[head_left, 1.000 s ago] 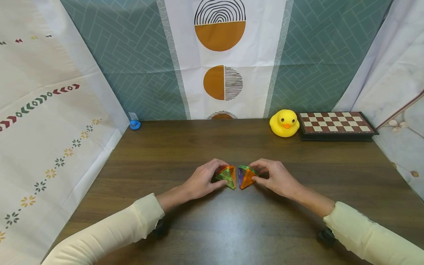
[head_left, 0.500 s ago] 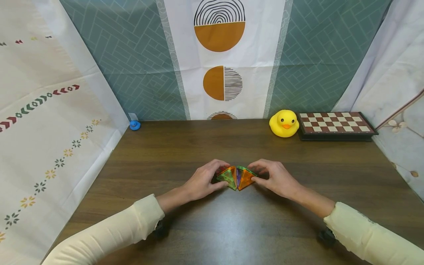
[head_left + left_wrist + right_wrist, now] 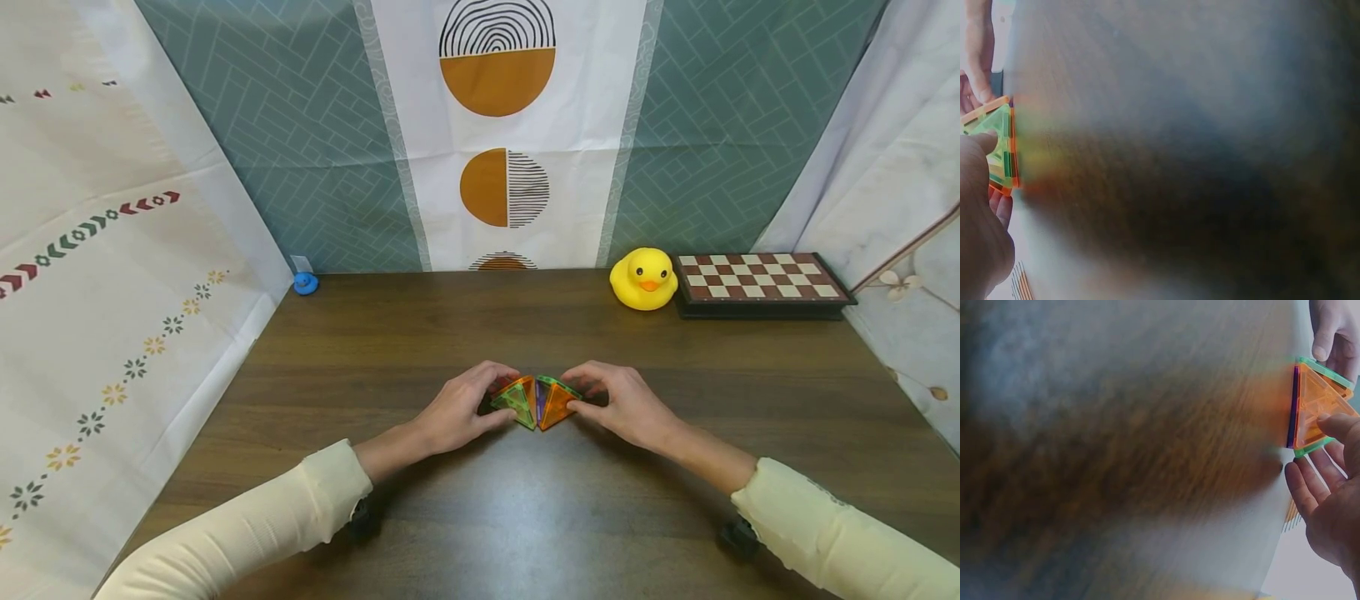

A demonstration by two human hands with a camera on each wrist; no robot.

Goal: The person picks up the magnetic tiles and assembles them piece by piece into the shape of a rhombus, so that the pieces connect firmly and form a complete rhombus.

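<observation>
Two small pyramids of see-through magnetic tiles stand side by side on the wooden table [image 3: 540,508], their near edges meeting in the head view. The left pyramid [image 3: 512,402] has green and orange triangular faces. My left hand [image 3: 468,404] holds it between thumb and fingers; in the left wrist view the thumb lies on the green tile [image 3: 999,119]. Orange, green and purple make up the right pyramid [image 3: 557,406]. My right hand [image 3: 618,402] grips that one, its thumb on the orange tile [image 3: 1315,403] in the right wrist view. The fingers behind both pyramids are partly hidden.
A yellow rubber duck [image 3: 643,280] sits at the back right, beside a folded chessboard box [image 3: 761,287]. At the back left corner is a small blue duck [image 3: 305,283]. Patterned cloths [image 3: 315,133] hang behind the table and along both sides.
A narrow gap between the two pyramids has closed: the left one moved slightly right and the right one slightly left. In the last half second almost nothing has moved.
</observation>
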